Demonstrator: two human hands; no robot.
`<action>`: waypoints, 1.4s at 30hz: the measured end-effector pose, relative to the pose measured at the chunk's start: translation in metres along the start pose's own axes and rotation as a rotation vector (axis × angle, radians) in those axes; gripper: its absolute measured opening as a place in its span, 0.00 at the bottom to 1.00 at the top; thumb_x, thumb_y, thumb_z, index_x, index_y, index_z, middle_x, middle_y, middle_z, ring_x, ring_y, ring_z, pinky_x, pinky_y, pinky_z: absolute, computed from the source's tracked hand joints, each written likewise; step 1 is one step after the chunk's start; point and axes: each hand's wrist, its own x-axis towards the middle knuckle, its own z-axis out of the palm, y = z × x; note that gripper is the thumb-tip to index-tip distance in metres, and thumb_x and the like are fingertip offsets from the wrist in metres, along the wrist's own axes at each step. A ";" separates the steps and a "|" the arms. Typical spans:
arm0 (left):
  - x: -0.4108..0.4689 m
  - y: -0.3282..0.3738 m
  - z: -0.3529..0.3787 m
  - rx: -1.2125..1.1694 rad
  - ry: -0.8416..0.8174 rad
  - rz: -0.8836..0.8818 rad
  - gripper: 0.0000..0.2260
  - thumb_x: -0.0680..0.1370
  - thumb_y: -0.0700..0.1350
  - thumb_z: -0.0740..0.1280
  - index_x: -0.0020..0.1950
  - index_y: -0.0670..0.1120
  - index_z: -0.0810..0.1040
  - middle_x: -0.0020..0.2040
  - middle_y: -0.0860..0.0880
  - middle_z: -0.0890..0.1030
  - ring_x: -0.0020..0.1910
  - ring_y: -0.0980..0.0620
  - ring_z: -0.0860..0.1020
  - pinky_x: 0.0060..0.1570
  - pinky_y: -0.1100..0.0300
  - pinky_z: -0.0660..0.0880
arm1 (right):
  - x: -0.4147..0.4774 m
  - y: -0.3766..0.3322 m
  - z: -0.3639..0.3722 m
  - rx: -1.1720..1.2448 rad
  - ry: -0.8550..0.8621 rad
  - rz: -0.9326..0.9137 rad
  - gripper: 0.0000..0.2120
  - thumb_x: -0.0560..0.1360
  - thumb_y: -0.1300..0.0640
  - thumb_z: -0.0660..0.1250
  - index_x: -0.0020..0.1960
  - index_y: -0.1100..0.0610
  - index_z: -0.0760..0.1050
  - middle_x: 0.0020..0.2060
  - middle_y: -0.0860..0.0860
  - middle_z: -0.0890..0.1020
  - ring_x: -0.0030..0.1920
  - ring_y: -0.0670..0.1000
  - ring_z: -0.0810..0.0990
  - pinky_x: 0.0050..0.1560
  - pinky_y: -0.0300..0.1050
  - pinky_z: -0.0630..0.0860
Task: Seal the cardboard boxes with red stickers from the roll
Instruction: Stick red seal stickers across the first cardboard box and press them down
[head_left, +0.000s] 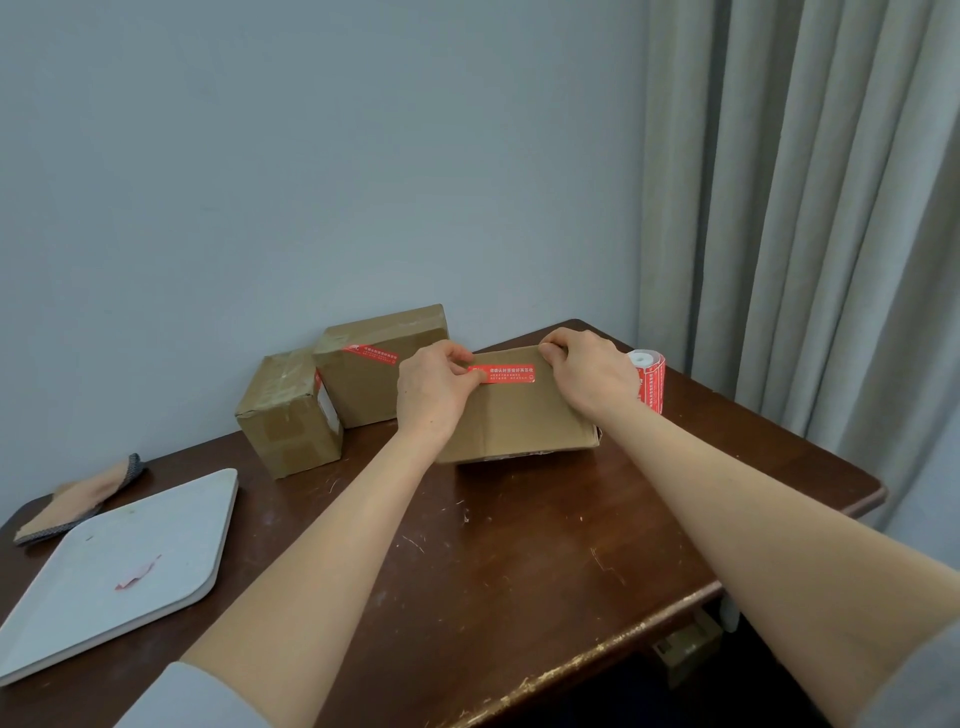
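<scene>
Three cardboard boxes stand on the brown table (519, 545), and we count two red stickers already on them, one roll and two hands at work. The near box (524, 421) lies flat in the middle, its top tilted towards us, with the red sticker (506, 373) set lengthwise near its far edge. We see the left hand (434, 395) at the left end of that sticker, fingers curled, thumb and forefinger pinching or pressing down the end so that it is partly hidden. The right hand (587, 374) sits just beyond the sticker's right end, not touching it as far as we can tell, its fingers curled over the far edge of the near box and gripping it. The sticker roll (650, 383) stands upright on the table just behind the right hand, which covers part of it. To the left, the back box (379, 374) leans against the wall (311, 156) and carries the second sticker (370, 354) slanting across its front; the left hand overlaps its right corner. The small box (288, 421) touches the back box on its left and bears a white label on its side face. Well apart, at the table's left end, we find one white tray (78, 613) with a pink scrap (137, 571) on it, and one cloth pad (78, 501) just behind the tray. A grey curtain (805, 208) hangs on the right, behind the table's far corner.
</scene>
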 end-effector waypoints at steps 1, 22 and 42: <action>0.000 0.001 -0.001 0.003 -0.002 0.000 0.10 0.72 0.48 0.73 0.51 0.46 0.82 0.40 0.51 0.82 0.42 0.56 0.79 0.48 0.64 0.72 | 0.000 0.000 0.000 0.001 0.000 0.000 0.15 0.81 0.47 0.54 0.59 0.49 0.77 0.57 0.52 0.78 0.55 0.57 0.77 0.51 0.52 0.73; -0.002 0.006 -0.002 -0.013 -0.068 -0.070 0.08 0.74 0.48 0.71 0.49 0.45 0.85 0.49 0.49 0.83 0.45 0.56 0.73 0.44 0.63 0.67 | -0.004 -0.002 -0.002 0.017 0.012 0.005 0.15 0.81 0.47 0.54 0.58 0.49 0.77 0.57 0.51 0.78 0.55 0.57 0.77 0.50 0.51 0.73; -0.001 0.004 -0.003 -0.022 -0.105 -0.068 0.08 0.74 0.47 0.71 0.49 0.44 0.85 0.48 0.49 0.82 0.45 0.57 0.72 0.44 0.62 0.67 | -0.005 -0.001 0.000 0.005 0.012 0.010 0.15 0.81 0.46 0.54 0.58 0.48 0.77 0.56 0.51 0.77 0.55 0.57 0.77 0.48 0.50 0.71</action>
